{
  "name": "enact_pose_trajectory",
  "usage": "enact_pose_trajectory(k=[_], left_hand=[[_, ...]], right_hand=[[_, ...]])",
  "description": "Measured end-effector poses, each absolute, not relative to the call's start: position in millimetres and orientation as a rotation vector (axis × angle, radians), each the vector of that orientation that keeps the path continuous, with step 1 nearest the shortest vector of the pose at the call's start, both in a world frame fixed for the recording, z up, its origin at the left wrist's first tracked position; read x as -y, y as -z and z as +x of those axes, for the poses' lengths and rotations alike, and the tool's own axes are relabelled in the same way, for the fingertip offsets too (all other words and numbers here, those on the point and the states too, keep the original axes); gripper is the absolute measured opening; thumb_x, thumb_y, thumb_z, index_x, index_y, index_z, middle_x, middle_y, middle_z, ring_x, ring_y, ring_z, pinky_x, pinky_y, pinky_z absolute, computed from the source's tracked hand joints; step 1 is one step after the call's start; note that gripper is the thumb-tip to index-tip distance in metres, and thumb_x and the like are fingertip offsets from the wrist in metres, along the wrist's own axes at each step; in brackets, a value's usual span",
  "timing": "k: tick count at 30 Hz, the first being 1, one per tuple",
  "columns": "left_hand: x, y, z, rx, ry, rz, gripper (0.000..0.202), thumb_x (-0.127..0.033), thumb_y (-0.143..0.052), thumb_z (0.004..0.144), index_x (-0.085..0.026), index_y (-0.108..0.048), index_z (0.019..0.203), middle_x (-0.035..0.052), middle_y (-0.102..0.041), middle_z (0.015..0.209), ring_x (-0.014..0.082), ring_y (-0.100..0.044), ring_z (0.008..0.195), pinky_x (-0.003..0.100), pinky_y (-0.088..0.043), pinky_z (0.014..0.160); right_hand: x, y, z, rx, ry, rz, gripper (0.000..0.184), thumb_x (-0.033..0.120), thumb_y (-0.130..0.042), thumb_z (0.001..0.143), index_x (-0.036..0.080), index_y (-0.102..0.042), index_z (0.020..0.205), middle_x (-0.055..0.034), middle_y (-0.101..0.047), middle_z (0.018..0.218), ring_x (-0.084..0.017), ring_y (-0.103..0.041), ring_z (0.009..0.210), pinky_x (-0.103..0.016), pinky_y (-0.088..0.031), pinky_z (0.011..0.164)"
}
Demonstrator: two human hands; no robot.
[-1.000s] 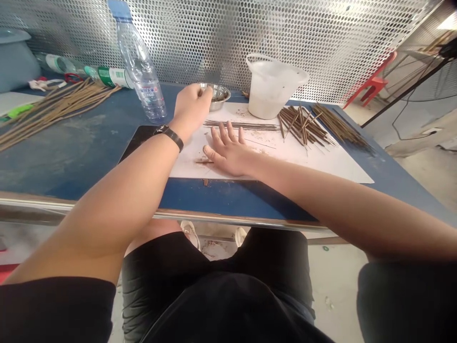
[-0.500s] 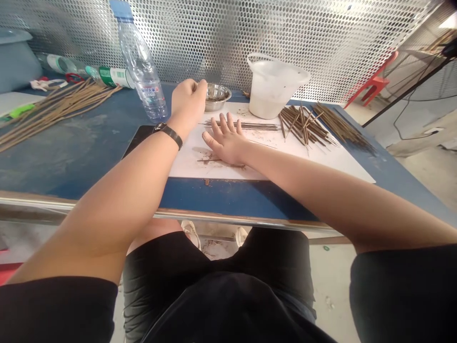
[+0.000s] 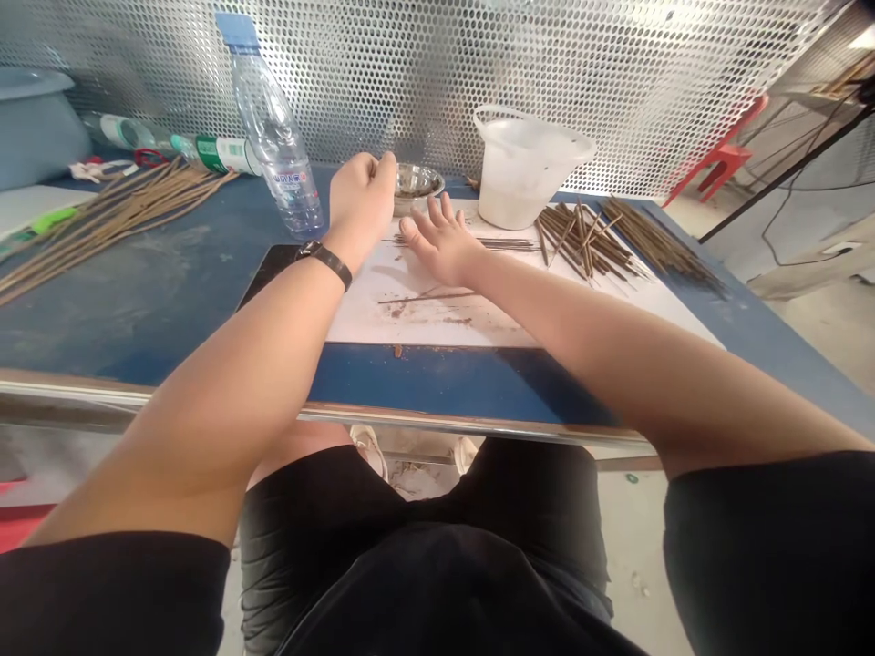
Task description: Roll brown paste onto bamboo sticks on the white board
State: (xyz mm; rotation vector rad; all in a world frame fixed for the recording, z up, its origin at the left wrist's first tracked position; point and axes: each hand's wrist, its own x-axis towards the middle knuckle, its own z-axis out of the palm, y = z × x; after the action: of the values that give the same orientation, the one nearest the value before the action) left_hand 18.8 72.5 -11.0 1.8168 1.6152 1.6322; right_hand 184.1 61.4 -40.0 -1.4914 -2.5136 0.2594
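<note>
My right hand [image 3: 444,244] lies palm down with fingers stretched and spread over the white board [image 3: 355,319]. Just on the near side of its palm is a thin brown stick [image 3: 416,299], with brown crumbs around it. A row of thin dark sticks [image 3: 509,244] runs behind that hand, partly covered by it. My left hand [image 3: 362,196] is closed, thumb against the curled fingers, beside a small metal bowl [image 3: 418,182] with brown matter inside. Whatever that hand may hold is hidden.
A clear plastic bottle [image 3: 277,137] stands left of my left hand, near a dark flat object [image 3: 270,266]. Behind the board's middle is a white translucent bucket [image 3: 519,173]. Brown stick piles [image 3: 588,241] lie right; long tan strips [image 3: 129,214] lie left. A perforated metal panel [image 3: 383,73] rises behind.
My right hand has slid forward, away from me, uncovering more of the thin stick, which has shifted slightly forward. My left hand stays closed in the same place.
</note>
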Motion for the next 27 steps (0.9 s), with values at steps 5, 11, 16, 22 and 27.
enact_pose_trajectory(k=[5, 11, 16, 22, 27], left_hand=[[-74.4, 12.4, 21.3, -1.606, -1.604, 1.812, 0.053, -0.034, -0.057, 0.113, -0.031, -0.042, 0.062, -0.0003, -0.053, 0.065, 0.0213, -0.056, 0.069, 0.042, -0.044, 0.074], [-75.8, 15.6, 24.9, -1.586, -1.568, 1.829, 0.050, -0.039, -0.056, 0.113, -0.031, -0.043, 0.065, 0.0001, -0.053, 0.066, 0.0222, -0.058, 0.072, 0.043, -0.044, 0.078], [-72.4, 15.7, 26.2, -1.599, -1.544, 1.831, 0.055, -0.039, -0.057, 0.114, -0.031, -0.038, 0.063, 0.0006, -0.051, 0.065, 0.0219, -0.058, 0.071, 0.043, -0.044, 0.076], [-74.3, 17.6, 23.0, -1.593, -1.585, 1.816, 0.055, -0.037, -0.060, 0.115, -0.029, -0.042, 0.063, 0.0003, -0.051, 0.064, 0.0231, -0.059, 0.072, 0.043, -0.047, 0.080], [-78.4, 17.0, 21.0, -1.676, -1.575, 1.837, 0.058, -0.035, -0.058, 0.116, -0.029, -0.039, 0.062, 0.0003, -0.050, 0.064, 0.0231, -0.059, 0.070, 0.045, -0.047, 0.081]], right_hand=[[-50.8, 41.4, 211.8, 2.564, -0.234, -1.475, 0.102, 0.077, -0.010, 0.109, 0.006, -0.023, 0.181, -0.0203, -0.007, 0.192, -0.046, 0.009, 0.176, -0.075, -0.001, 0.138], [-12.9, 48.3, 223.0, 2.551, -0.294, -1.585, 0.104, 0.081, -0.006, 0.107, 0.012, -0.017, 0.184, -0.0159, -0.008, 0.192, -0.045, 0.012, 0.176, -0.074, 0.000, 0.139], [-11.1, 46.6, 217.6, 2.559, -0.332, -1.682, 0.107, 0.083, -0.006, 0.105, 0.010, -0.009, 0.184, -0.0164, 0.000, 0.192, -0.045, 0.016, 0.175, -0.073, 0.006, 0.138], [-41.0, 40.3, 217.3, 2.522, -0.359, -1.715, 0.103, 0.080, -0.009, 0.106, 0.012, -0.010, 0.184, -0.0184, -0.001, 0.192, -0.049, 0.014, 0.174, -0.084, 0.003, 0.132], [-60.0, 31.2, 228.8, 2.606, -0.252, -1.714, 0.091, 0.072, -0.021, 0.109, 0.021, -0.018, 0.185, -0.0093, -0.002, 0.193, -0.050, 0.014, 0.174, -0.081, 0.002, 0.135]])
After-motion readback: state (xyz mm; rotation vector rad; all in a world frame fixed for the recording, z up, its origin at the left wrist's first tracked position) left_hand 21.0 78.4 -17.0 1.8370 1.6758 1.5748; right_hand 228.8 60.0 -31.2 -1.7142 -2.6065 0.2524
